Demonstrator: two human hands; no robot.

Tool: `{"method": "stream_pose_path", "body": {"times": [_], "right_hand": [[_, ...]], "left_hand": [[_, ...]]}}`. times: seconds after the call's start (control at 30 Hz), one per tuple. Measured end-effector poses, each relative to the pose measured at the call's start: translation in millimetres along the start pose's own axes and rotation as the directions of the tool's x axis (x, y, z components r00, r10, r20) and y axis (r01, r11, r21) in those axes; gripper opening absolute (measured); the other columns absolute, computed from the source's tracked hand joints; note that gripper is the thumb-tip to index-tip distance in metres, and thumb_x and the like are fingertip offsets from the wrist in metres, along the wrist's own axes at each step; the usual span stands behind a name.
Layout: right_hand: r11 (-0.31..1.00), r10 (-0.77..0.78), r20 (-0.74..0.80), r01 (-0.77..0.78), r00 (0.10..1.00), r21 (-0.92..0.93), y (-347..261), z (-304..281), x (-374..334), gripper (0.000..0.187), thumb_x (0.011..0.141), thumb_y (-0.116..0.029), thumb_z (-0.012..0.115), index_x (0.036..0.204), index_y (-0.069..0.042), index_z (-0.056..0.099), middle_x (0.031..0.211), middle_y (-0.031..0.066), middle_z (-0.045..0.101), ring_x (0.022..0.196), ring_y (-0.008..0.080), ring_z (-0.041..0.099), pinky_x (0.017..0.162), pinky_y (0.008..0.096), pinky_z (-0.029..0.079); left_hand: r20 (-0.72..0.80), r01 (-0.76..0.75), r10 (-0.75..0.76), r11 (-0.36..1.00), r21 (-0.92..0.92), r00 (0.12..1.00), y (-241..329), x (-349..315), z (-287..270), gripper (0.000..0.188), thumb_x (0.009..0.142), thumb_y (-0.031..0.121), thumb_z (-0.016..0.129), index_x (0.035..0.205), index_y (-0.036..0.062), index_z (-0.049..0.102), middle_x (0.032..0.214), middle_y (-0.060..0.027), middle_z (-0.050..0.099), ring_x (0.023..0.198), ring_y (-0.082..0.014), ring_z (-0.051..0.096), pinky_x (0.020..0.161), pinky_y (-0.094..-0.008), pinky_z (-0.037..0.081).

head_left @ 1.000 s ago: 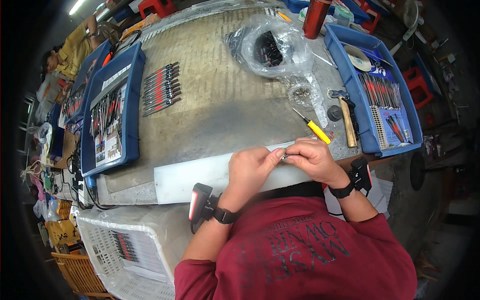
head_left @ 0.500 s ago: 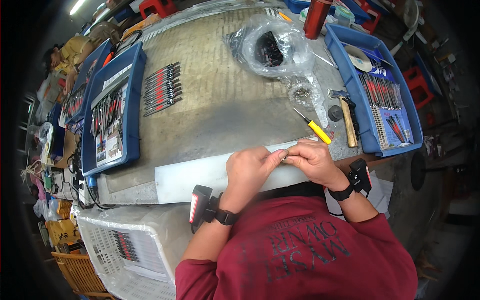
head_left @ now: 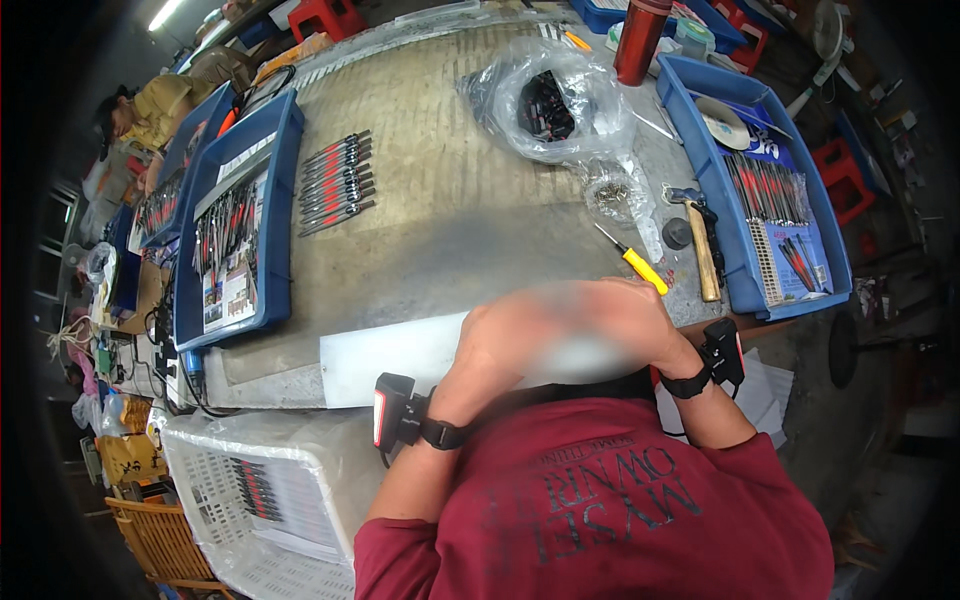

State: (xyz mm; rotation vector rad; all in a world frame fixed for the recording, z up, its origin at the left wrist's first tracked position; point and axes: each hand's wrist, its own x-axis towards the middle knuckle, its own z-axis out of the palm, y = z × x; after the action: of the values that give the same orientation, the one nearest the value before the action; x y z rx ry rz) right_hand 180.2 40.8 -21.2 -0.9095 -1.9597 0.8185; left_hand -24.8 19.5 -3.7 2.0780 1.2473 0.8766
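Note:
My left hand [head_left: 490, 340] and my right hand [head_left: 648, 322] are close together over the white board [head_left: 385, 358] at the table's near edge. A blurred patch covers the fingers of both, so neither their pose nor anything between them can be made out. Just beyond my right hand lies a screwdriver [head_left: 643, 270] with a yellow handle, its shaft pointing away to the left. Farther off on the left, a row of slim black-and-red metal pieces [head_left: 337, 185] lies on the mat.
Blue trays stand at left [head_left: 277, 230] and right [head_left: 840, 270], holding more slim pieces. A hammer [head_left: 706, 260], clear bag of dark parts [head_left: 600, 125], smaller bag [head_left: 612, 195] and red flask [head_left: 640, 45] are rightward. A white crate [head_left: 190, 440] sits lower left; another person [head_left: 160, 105] far left.
Earlier, the fingertips of both hands met at a small metallic piece; now a blur hides them. Both hands stay near the same spot, and the whole view has shifted slightly.

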Motion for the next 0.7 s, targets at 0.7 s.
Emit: {"method": "stream_pose_path", "body": {"times": [0.7], "right_hand": [[0.912,0.385,-0.126,-0.355,0.915,0.207,0.8,29.2,-8.5,0.026,0.089,-0.009,0.059,0.112,0.003,0.058,0.070,0.0012,0.054,0.064,0.0080,0.049,0.058,0.0230,0.041]], "left_hand": [[-0.101,-0.037,0.066,0.962,0.271,0.993,-22.1,8.0,-13.1,0.018,0.081,0.021,0.066,0.083,0.0050,0.059,0.075,-0.0141,0.061,0.068,-0.0343,0.060,0.059,-0.0424,0.047]]}}
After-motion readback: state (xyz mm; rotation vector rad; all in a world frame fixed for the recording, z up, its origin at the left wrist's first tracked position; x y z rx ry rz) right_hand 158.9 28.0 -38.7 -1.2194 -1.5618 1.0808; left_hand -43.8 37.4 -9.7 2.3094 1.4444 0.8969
